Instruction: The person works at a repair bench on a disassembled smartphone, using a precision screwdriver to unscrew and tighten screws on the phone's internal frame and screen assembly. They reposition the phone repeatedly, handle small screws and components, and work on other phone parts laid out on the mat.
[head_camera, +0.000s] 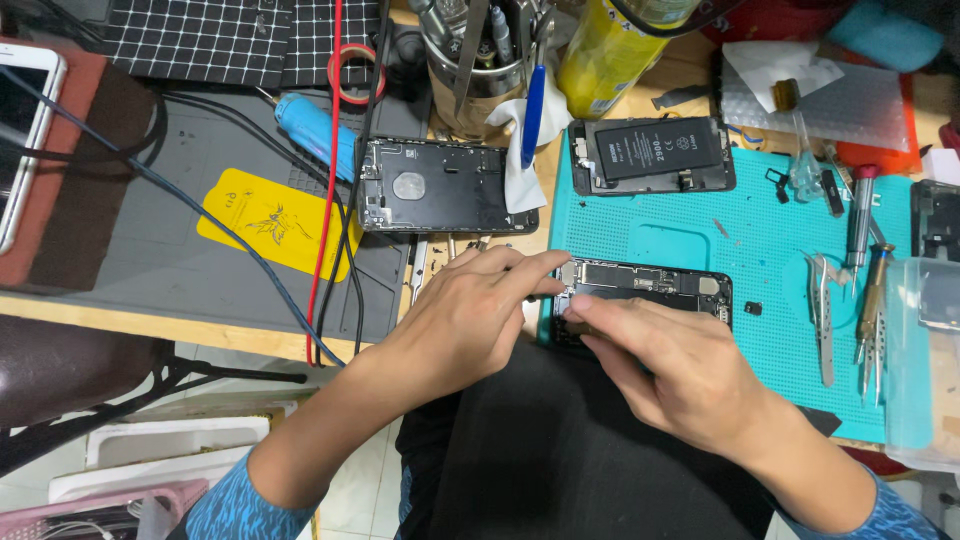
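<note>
An opened black phone body (650, 287) with its circuit board showing lies at the near edge of a teal work mat (780, 250). My left hand (470, 315) rests at its left end, the index finger stretched along its top left corner. My right hand (670, 365) covers its lower left part, fingertips pressed on the board. Whether either hand pinches a small part is hidden. A second opened phone (650, 155) with a black battery lies further back on the mat. A bare dark phone housing (440, 187) lies to the left on the grey mat (130, 240).
Tweezers (822, 315) and small screwdrivers (862, 215) lie on the right of the teal mat. A metal cup of tools (480, 50), a yellow bottle (610, 40), a blue cylinder (315, 130), a red cable (325, 180), black cables and a yellow card (270, 222) crowd the back and left.
</note>
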